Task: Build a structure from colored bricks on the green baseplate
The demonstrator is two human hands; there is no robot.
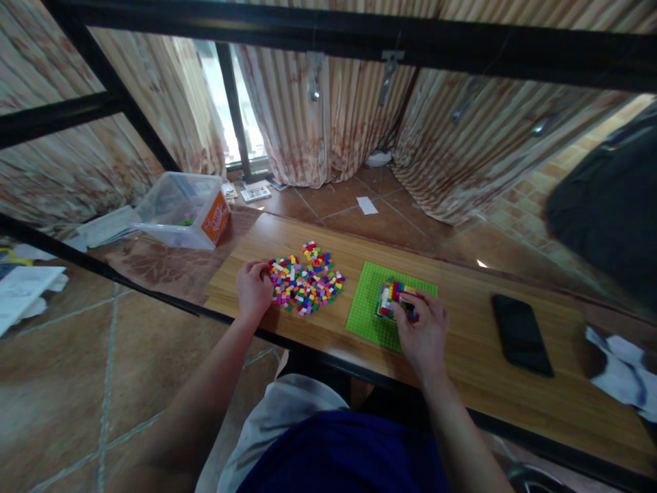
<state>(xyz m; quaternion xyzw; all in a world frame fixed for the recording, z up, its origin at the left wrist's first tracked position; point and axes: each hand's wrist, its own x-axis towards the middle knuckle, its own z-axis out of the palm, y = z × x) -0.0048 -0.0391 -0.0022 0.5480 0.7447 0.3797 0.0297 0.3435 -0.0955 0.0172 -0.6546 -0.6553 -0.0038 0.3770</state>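
Two hands on separate jobs: step looks like fitting bricks to the small brick build (389, 294) on the green baseplate (365, 305), so next move probably calls for square alignment and a straight press down. Right hand (425, 327) is palm-down over the build's right side, thumb and fingers bent around it, can't tell if clamped. Left hand (253, 290) sits at the left edge of the loose brick pile (308, 282), fingers curled, grip unclear.

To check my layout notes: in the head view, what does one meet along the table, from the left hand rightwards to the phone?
Left hand, pile of loose bricks, green baseplate, black phone.
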